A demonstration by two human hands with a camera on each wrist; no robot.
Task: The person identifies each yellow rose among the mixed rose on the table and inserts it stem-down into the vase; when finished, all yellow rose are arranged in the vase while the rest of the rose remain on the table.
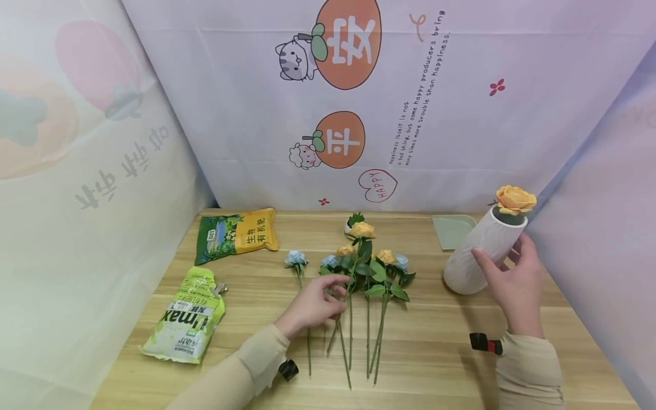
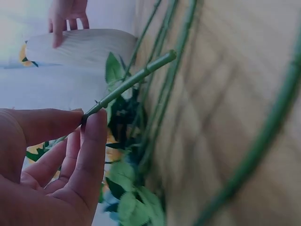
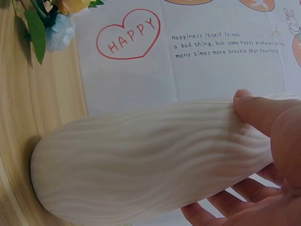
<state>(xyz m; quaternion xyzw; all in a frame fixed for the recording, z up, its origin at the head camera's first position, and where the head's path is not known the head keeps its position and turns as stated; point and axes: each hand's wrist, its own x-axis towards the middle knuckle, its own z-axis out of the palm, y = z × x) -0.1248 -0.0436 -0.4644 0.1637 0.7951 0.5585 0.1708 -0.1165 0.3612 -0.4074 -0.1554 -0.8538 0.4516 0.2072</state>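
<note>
Nearest the head camera are two beige sleeves at the bottom edge, each wrist carrying a small black camera unit. The left hand [image 1: 311,306] reaches into a loose bunch of artificial flowers [image 1: 366,267] lying on the wooden table [image 1: 441,364]; from above its fingertips are lost among the stems, but the left wrist view shows thumb and forefinger pinching one green stem [image 2: 131,82] near its cut end, the other fingers loosely extended beneath. The right hand [image 1: 512,282] grips a white ribbed vase [image 1: 482,250] that leans towards the right, its base on the table, an orange rose [image 1: 515,199] sitting in its mouth. The right wrist view shows the thumb pressed on the ribbed wall with the fingers curled beneath, a grip the head view only half reveals. Left of the flowers lie a yellow-green bag [image 1: 237,234] and a pale green pouch [image 1: 187,322]; a green tray [image 1: 451,229] sits behind the vase.
</note>
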